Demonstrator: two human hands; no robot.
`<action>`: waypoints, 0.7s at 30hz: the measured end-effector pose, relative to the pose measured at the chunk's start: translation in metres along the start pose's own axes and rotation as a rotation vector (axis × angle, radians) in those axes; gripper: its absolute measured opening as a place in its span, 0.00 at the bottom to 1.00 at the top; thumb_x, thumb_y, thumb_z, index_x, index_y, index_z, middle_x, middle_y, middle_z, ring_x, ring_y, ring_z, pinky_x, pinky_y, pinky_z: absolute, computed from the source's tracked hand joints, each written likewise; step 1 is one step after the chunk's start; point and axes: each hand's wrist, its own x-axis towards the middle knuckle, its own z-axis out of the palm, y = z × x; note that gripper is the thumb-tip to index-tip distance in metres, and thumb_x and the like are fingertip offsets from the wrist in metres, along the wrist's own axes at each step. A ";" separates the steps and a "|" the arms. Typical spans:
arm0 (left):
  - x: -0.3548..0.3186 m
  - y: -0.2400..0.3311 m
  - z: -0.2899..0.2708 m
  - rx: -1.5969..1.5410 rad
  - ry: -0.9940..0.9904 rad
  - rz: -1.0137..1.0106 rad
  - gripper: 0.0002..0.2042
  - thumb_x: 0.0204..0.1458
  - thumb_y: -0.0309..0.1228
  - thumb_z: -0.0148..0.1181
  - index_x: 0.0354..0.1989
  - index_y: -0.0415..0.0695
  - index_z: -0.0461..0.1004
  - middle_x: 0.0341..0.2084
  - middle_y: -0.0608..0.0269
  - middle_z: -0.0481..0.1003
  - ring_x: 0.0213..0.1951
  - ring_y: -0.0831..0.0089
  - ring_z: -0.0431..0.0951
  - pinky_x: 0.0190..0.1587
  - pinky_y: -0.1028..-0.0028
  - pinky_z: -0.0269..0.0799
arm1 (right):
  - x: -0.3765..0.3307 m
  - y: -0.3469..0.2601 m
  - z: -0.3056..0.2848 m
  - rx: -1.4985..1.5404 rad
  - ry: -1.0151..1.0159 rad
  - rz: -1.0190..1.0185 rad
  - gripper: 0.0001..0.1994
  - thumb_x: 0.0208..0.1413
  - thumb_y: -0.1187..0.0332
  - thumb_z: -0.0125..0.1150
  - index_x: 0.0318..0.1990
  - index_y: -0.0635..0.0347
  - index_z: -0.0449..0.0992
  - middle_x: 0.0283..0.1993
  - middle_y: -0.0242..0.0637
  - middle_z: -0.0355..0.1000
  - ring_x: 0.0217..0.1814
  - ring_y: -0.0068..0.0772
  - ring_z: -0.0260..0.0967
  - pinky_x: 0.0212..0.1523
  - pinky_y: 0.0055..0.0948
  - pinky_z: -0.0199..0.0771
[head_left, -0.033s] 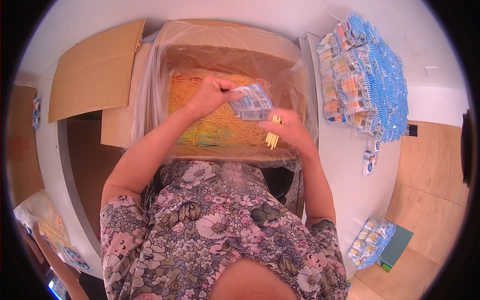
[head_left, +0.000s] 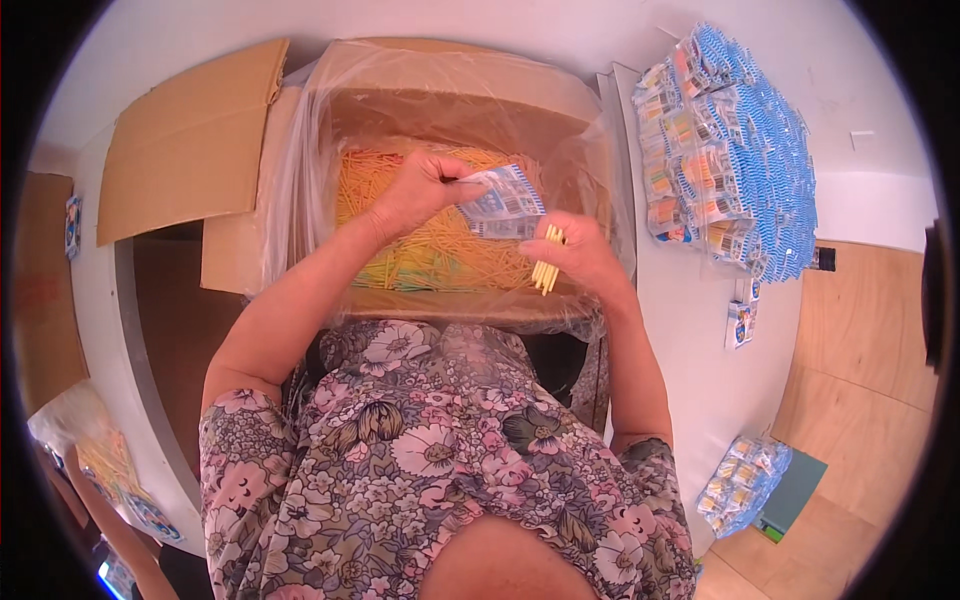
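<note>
Over the open carton my left hand (head_left: 430, 188) pinches a small clear plastic packet (head_left: 505, 205) with blue and white printing. Just to its right, my right hand (head_left: 588, 256) is closed around a small bunch of thin pale-yellow sticks (head_left: 546, 268), which poke out past the thumb. The packet's lower right corner reaches close to the right hand; whether they touch I cannot tell. Beneath both hands lies a loose heap of thin sticks (head_left: 440, 250) in yellow, orange, red and green. It fills the bottom of the cardboard box (head_left: 450, 105), which has a clear plastic liner (head_left: 310, 180).
A tall stack of filled blue-and-white packets (head_left: 740, 160) stands on the white table (head_left: 670, 330) at right. Loose packets (head_left: 740, 322) lie nearby. Lower right is another packet bundle (head_left: 742, 485). A cardboard flap (head_left: 195, 145) spreads left. Another person's arm (head_left: 120, 525) shows lower left.
</note>
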 end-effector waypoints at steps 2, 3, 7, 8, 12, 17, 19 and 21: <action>-0.001 -0.001 0.002 -0.021 -0.041 0.001 0.04 0.48 0.24 0.61 0.30 0.36 0.78 0.23 0.70 0.76 0.28 0.86 0.71 0.33 0.81 0.68 | 0.002 -0.016 0.003 0.106 0.109 -0.054 0.06 0.49 0.70 0.63 0.31 0.62 0.75 0.26 0.23 0.69 0.29 0.11 0.63 0.28 0.17 0.64; -0.001 -0.001 0.002 -0.042 -0.077 0.005 0.04 0.49 0.24 0.60 0.31 0.37 0.78 0.24 0.70 0.76 0.29 0.86 0.71 0.34 0.81 0.68 | 0.004 -0.014 0.002 0.108 0.112 -0.053 0.06 0.49 0.70 0.63 0.31 0.62 0.75 0.26 0.23 0.69 0.29 0.11 0.63 0.28 0.17 0.64; -0.002 -0.001 0.000 -0.101 -0.147 -0.057 0.05 0.50 0.24 0.58 0.34 0.37 0.77 0.27 0.70 0.76 0.30 0.85 0.72 0.36 0.80 0.69 | 0.011 -0.010 0.003 0.136 0.167 -0.102 0.07 0.50 0.70 0.63 0.35 0.63 0.76 0.28 0.23 0.71 0.30 0.12 0.64 0.30 0.17 0.65; -0.001 -0.001 -0.001 -0.111 -0.171 -0.056 0.05 0.51 0.24 0.57 0.35 0.38 0.77 0.28 0.70 0.76 0.31 0.85 0.73 0.37 0.80 0.69 | 0.011 -0.011 0.003 0.164 0.149 -0.088 0.08 0.50 0.70 0.63 0.37 0.63 0.77 0.29 0.24 0.71 0.31 0.12 0.64 0.31 0.17 0.65; -0.002 -0.002 0.000 -0.089 -0.230 -0.062 0.06 0.52 0.24 0.57 0.37 0.38 0.76 0.30 0.70 0.76 0.33 0.85 0.73 0.39 0.80 0.70 | 0.012 -0.004 0.007 0.163 0.161 -0.150 0.11 0.51 0.70 0.62 0.40 0.64 0.76 0.31 0.25 0.73 0.33 0.14 0.66 0.34 0.19 0.66; 0.001 -0.002 0.000 -0.150 -0.249 -0.092 0.08 0.53 0.26 0.56 0.39 0.38 0.75 0.32 0.69 0.77 0.34 0.84 0.74 0.40 0.79 0.71 | 0.013 -0.018 0.009 0.023 0.204 -0.144 0.10 0.52 0.69 0.60 0.40 0.64 0.76 0.30 0.26 0.72 0.33 0.14 0.64 0.35 0.19 0.66; 0.002 -0.002 0.001 -0.133 -0.251 -0.104 0.09 0.54 0.26 0.55 0.41 0.37 0.75 0.33 0.68 0.77 0.35 0.83 0.75 0.40 0.79 0.71 | 0.012 -0.023 0.010 -0.039 0.217 -0.124 0.09 0.52 0.69 0.60 0.39 0.64 0.76 0.29 0.26 0.72 0.32 0.14 0.63 0.34 0.20 0.66; 0.001 -0.006 0.003 -0.112 -0.210 -0.104 0.08 0.54 0.27 0.55 0.39 0.37 0.76 0.31 0.68 0.77 0.33 0.84 0.74 0.39 0.79 0.71 | 0.010 -0.024 0.012 -0.104 0.225 -0.104 0.09 0.52 0.69 0.60 0.38 0.65 0.76 0.28 0.26 0.71 0.32 0.14 0.63 0.34 0.20 0.65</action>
